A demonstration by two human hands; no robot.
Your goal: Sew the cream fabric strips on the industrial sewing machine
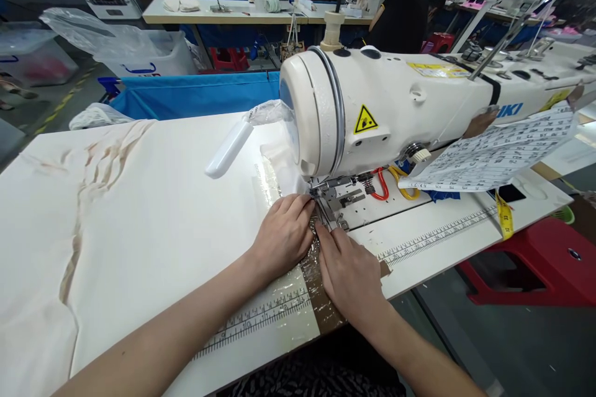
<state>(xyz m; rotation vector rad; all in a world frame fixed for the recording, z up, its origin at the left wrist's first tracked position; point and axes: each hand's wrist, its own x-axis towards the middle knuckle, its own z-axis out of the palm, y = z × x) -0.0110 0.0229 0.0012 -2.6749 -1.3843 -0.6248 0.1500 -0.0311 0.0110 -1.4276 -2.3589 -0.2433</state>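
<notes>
My left hand (286,232) rests beside the needle area of a white sewing machine (382,111), its fingers curled and close together at the presser foot (321,189). Just right of it, my right hand (349,267) is closed too, with thumb and fingertips near the front of the metal plate (351,198). The two hands almost touch. Whatever lies between their fingertips is hidden or too small to name. Pale thin fabric (282,167) shows behind my left hand, under the machine head. Brown tape (321,298) covers the table strip below the hands.
Cream fabric (32,260) is spread on the left of the white table (162,211). A printed sheet (493,152) hangs from the machine, above a yellow measuring tape (504,217). A red stool (544,260) stands at right. A blue cloth bin (195,94) is behind the table.
</notes>
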